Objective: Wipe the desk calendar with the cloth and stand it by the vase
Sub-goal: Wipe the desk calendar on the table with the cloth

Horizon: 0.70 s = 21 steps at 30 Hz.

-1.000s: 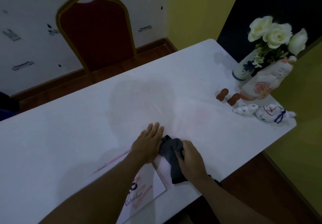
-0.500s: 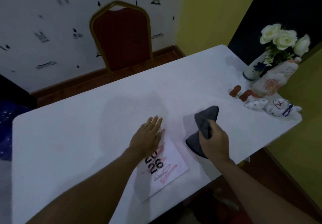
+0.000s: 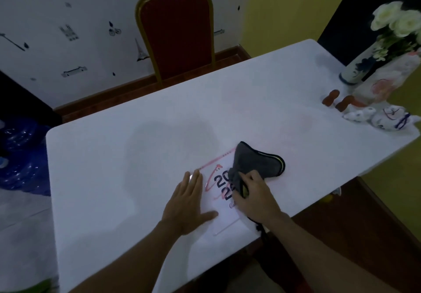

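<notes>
the right hand [image 3: 255, 197] brought the cloth [image 3: 257, 164] back down from beside the calendar [image 3: 218, 185] onto its face.

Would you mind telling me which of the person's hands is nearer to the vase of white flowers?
The right hand. It holds the cloth on the desk calendar, on the side toward the vase. The left hand lies flat at the calendar's far side, farther away.

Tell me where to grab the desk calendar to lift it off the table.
Probably the near corner edge of the desk calendar, coming from the table's front edge. It lies flat, the left hand pressing its left side and the right hand rubbing the cloth over its far right part, so only that near edge is free for fingers to slip under.
</notes>
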Each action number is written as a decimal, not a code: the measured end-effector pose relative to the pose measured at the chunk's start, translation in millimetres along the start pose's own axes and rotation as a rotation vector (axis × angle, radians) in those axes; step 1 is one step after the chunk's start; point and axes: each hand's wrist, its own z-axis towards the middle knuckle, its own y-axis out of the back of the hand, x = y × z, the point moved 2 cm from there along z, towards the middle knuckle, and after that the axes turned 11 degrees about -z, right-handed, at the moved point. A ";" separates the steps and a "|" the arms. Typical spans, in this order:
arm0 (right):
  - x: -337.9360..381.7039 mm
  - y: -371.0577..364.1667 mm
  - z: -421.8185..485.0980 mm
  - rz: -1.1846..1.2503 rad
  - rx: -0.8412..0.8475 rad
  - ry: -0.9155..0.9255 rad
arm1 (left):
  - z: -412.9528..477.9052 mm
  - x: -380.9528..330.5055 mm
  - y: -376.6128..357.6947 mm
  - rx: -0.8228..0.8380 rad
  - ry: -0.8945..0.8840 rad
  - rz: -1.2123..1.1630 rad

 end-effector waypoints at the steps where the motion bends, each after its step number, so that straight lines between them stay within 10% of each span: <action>1: -1.5 0.5 0.5 -0.030 -0.002 0.023 | 1.1 2.3 -1.3 -0.003 0.004 -0.013; 8: -25.0 6.5 16.6 -0.587 -0.131 0.189 | 1.1 23.6 -4.2 -0.035 0.000 -0.005; 21: -2.2 -34.1 3.3 -0.442 -0.286 0.007 | 5.1 27.8 -5.6 -0.036 -0.015 0.001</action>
